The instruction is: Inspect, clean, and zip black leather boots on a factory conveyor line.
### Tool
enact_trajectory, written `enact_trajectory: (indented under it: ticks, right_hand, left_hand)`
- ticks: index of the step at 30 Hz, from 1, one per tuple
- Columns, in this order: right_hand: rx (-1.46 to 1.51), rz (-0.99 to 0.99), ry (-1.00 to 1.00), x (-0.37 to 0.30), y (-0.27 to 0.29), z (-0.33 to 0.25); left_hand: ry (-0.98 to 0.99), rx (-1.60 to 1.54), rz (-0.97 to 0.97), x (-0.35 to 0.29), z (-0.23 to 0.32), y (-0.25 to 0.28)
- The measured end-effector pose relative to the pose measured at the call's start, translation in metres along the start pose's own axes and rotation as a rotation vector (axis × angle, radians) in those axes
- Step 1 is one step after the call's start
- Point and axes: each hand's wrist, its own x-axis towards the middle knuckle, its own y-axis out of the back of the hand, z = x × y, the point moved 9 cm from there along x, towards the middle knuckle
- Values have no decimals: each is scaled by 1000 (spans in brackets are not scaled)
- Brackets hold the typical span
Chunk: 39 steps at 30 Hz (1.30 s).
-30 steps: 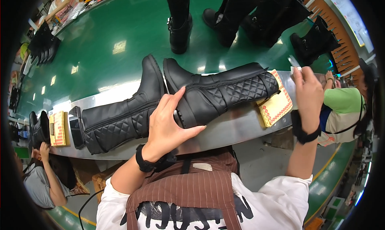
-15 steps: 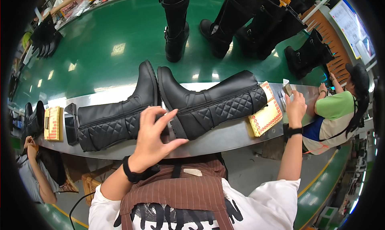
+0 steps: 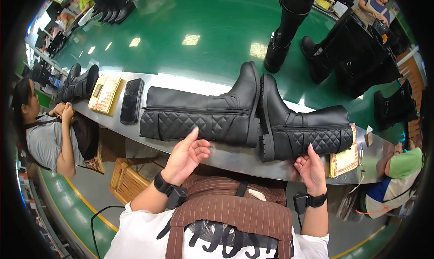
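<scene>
Two tall black boots lie on their sides on the metal bench edge (image 3: 228, 161), soles facing each other. The left boot (image 3: 190, 101) and the right boot (image 3: 294, 120) each have a zip, straps and a quilted panel. My left hand (image 3: 186, 156) is just in front of the left boot's shaft, thumb up and fingers loosely bent, holding nothing. In front of the right boot's shaft, my right hand (image 3: 312, 171) is raised with its thumb apart and fingers partly curled, also without anything in it. Whether either thumb touches its boot is hard to tell.
A black phone (image 3: 132, 101) and a stack of yellow papers (image 3: 104, 94) lie to the left. Another yellow stack (image 3: 343, 163) is partly under the right boot. Upright black boots (image 3: 287, 26) stand on the green table (image 3: 172, 55). Co-workers sit at both sides.
My view has swung left, so the bench appears further right. My left hand has drawn back from the boots' soles. My right hand has come from beyond the yellow papers to the right boot's shaft.
</scene>
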Motion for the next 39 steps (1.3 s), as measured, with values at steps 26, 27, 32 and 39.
enact_trajectory:
  ticks: [26,27,32,39]
  right_hand:
    - [-1013,275,918,-77,-88,-109]
    - [-1010,270,918,-77,-88,-109]
    - [-1048,234,858,-74,-84,-102]
    - [-990,209,857,-75,-85,-101]
  left_hand:
    - [-509,291,-65,-27,124,-125]
    - [-467,259,-52,-25,123,-123]
    - [-443,216,-61,-25,122,-124]
    - [-451,218,-67,-26,120,-127]
